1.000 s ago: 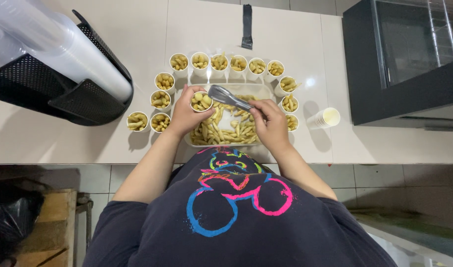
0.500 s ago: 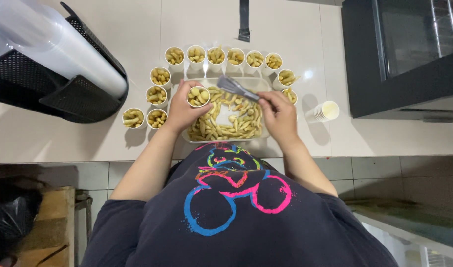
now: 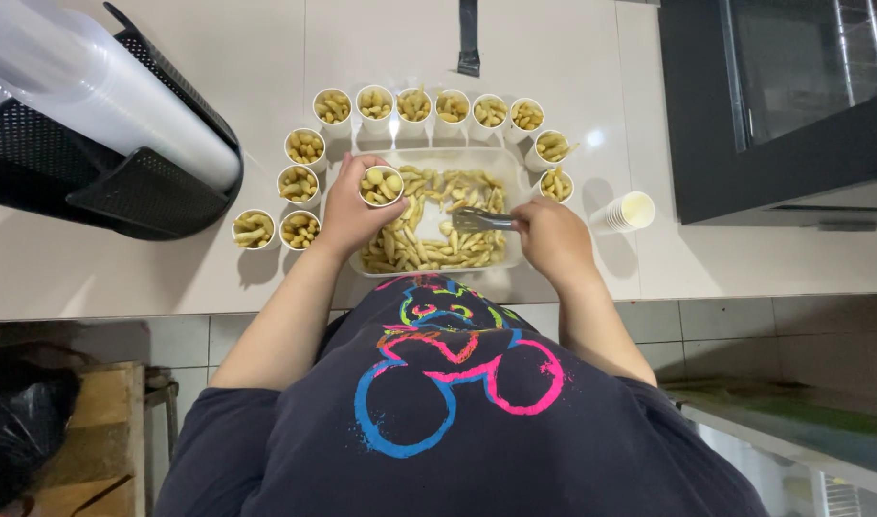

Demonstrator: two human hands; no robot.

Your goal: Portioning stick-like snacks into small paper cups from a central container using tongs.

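Left hand [image 3: 347,213] wraps its fingers around a small white paper cup [image 3: 381,186], closed firmly on it and holding it upright over the left end of the tray [image 3: 515,254]. That cup is round, with a thin white rim, and is packed nearly to the top with short pale yellow-tan pieces of food that look like stubby fried sticks or pasta tubes; what they are exactly cannot be told. Right hand [image 3: 550,239] is curled shut on the handle of a pair of metal tongs [image 3: 480,220], whose shiny tips point left and lie down among the loose pieces in the middle of the tray.

The tray is a shallow, clear rectangular container lying on the pale countertop [image 3: 218,57], just in front of the person's dark shirt with its bright blue, pink and orange print. It holds a scattered layer of the same yellow-tan pieces.

More filled cups [image 3: 413,103] of the same kind ring the tray: a row along its far edge, a few down the right side and several off to the left. A stack of empty cups [image 3: 626,212] lies on its side near the right hand. A black mesh basket [image 3: 142,182] holding a sleeve of clear plastic lids or cups sits at the left.
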